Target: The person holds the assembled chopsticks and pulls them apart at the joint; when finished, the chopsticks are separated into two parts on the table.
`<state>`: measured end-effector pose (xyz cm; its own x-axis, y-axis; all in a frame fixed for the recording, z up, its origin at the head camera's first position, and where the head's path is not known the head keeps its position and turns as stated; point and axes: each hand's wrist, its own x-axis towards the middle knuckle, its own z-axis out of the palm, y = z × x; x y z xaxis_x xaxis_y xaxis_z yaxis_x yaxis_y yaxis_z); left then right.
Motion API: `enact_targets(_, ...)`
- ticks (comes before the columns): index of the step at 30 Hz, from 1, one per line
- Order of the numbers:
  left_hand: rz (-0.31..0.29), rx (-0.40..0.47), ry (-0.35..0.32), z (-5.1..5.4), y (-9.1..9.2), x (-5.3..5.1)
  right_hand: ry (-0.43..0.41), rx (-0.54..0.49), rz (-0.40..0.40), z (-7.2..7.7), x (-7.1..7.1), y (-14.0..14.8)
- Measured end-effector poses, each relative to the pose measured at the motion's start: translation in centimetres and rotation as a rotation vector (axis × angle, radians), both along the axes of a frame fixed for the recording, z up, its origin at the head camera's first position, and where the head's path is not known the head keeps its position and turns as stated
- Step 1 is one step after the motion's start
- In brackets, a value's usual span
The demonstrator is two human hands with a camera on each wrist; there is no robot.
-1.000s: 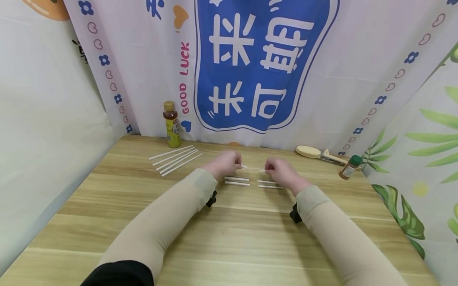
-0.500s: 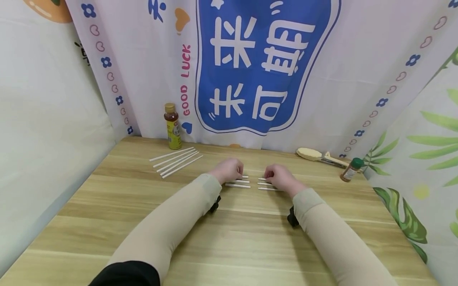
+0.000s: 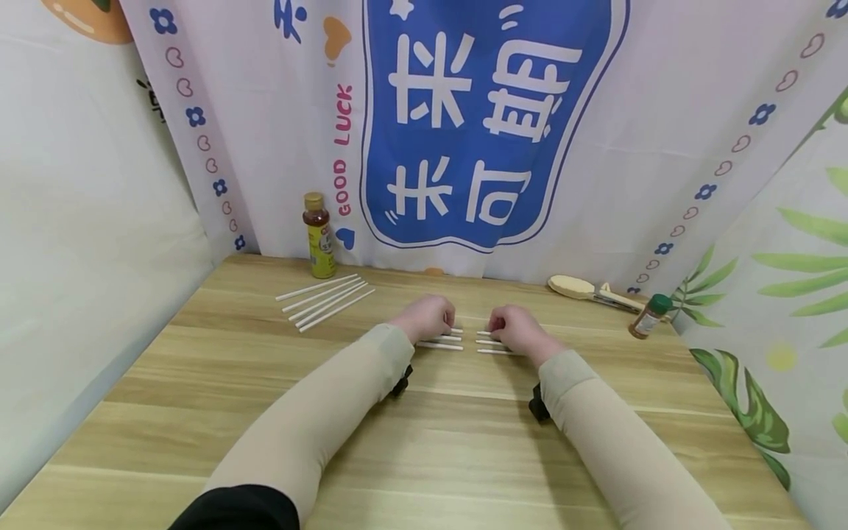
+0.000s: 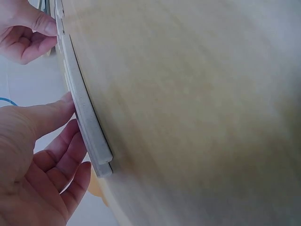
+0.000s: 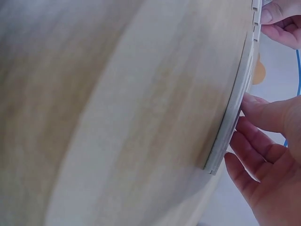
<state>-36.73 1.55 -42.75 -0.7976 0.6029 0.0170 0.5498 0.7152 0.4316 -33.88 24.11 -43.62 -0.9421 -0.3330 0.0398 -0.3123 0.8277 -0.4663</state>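
Observation:
Two short stacks of thin white sticks lie side by side mid-table: a left row (image 3: 440, 347) and a right row (image 3: 494, 352), with a narrow gap between. My left hand (image 3: 427, 318) pinches the farthest stick of the left row between thumb and fingers. Over the right row, my right hand (image 3: 518, 330) pinches its farthest stick. In the left wrist view, the left thumb and fingers meet at the far side of the parallel sticks (image 4: 89, 110). The right wrist view has the right fingertips likewise behind the near stick (image 5: 229, 123). Fingers partly cover the farthest sticks.
Several longer white sticks (image 3: 333, 302) fan out at the left rear. Behind them stands a yellow-labelled bottle (image 3: 321, 239). At the right rear are a cream-coloured brush-like item with a metal part (image 3: 573, 286) and a green-capped jar (image 3: 649, 318). A printed curtain (image 3: 609, 199) hangs behind the wooden table.
Both hands came down toward the rows, bringing their sticks onto the table behind the two in each row. Over the last half second the left hand shifted slightly right; the right hand barely moved.

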Motion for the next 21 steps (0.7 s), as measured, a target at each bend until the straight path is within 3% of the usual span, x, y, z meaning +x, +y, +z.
enact_targets(5,0.013,0.030,-0.033,0.3,-0.5,0.0,-0.002,0.004,-0.004,0.0,-0.1,0.0)
enact_targets(9,0.049,0.096,-0.058,1.1,-2.2,-0.2,-0.011,-0.006,-0.009,0.1,0.0,-0.1)
enact_targets(15,0.155,0.110,-0.029,2.5,-6.8,-1.0,-0.025,-0.005,-0.011,0.1,0.1,-0.1)
enact_targets(21,0.304,-0.008,-0.017,2.9,-11.8,-1.8,-0.037,0.011,-0.030,0.2,0.2,-0.2)
